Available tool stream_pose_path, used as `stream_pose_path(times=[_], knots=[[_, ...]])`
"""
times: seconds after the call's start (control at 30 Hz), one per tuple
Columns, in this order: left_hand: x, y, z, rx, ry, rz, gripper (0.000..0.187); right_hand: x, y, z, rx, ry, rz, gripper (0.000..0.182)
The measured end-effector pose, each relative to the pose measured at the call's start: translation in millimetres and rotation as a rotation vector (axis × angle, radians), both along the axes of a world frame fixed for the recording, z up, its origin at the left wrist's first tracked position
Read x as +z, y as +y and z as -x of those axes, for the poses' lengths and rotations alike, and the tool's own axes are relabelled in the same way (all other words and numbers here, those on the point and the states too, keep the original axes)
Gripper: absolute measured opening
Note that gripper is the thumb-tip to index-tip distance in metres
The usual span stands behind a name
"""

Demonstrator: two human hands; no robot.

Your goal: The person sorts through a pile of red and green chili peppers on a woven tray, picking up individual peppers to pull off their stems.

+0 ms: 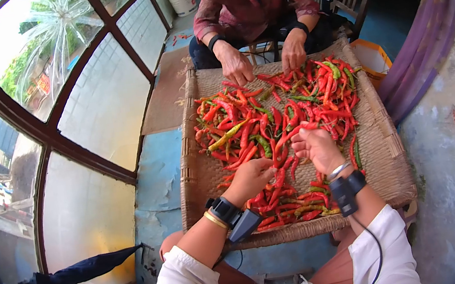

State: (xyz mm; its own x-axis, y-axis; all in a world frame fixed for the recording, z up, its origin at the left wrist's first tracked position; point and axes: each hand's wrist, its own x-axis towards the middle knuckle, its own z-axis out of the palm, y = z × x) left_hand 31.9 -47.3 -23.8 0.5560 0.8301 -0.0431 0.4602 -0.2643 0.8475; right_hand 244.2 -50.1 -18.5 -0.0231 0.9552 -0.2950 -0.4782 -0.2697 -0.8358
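Note:
Red chili peppers (228, 107), with a few green and yellow ones among them, lie in loose heaps on a woven tray (210, 185) in front of me. My right hand (317, 150) is closed, with thumb and fingers pinching a long red chili pepper (287, 135) above the middle of the tray. Just left of it, my left hand (253, 179) is closed over the peppers, its fingertips pressed together. What those fingertips hold, if anything, is too small to make out. A smaller heap of peppers (292, 205) lies along the near edge, between my forearms.
Across the tray sits another person (255, 4), both hands at the far peppers. A yellow-rimmed container (371, 58) stands beyond the tray's right corner. Windows (97, 102) line the left, with a folded dark umbrella (91, 270) below. A purple curtain (424, 50) hangs at right.

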Motion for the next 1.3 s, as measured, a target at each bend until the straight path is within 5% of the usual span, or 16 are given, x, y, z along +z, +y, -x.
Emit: stream_pose_path(times=[0.17,0.43,0.57,0.77,0.93,1.03,1.17,1.23,1.3], knots=[[-18,-5,-4,-0.098,0.057,0.005,0.038,-7,-8,3,0.398,-0.317,0.283,0.064],[-19,-10,-9,-0.056,-0.068,0.339,0.044,-15,-15,24,0.624,-0.387,0.177,0.047],[-8,-11,-10,-0.003,-0.18,0.555,0.036,-10,-20,27,0.61,-0.447,0.093,0.039],[-22,-5,-3,0.134,-0.297,0.505,0.023,-16,-19,31,0.427,-0.395,-0.002,0.032],[-9,-2,-12,0.109,-0.335,0.508,0.015,-21,-22,38,0.372,-0.583,-0.43,0.026],[1,-6,-7,0.169,-0.423,0.559,0.014,-10,-23,37,0.341,-0.544,-0.192,0.02],[4,-8,-10,0.151,-0.432,0.378,0.02,0,-21,36,0.165,-0.625,-0.318,0.017],[6,-8,-12,0.196,-0.302,-0.109,0.026,8,-21,34,0.17,-0.612,-0.322,0.017],[0,-6,-11,0.105,-0.334,0.021,0.026,10,-22,32,0.227,-0.419,-0.319,0.016]])
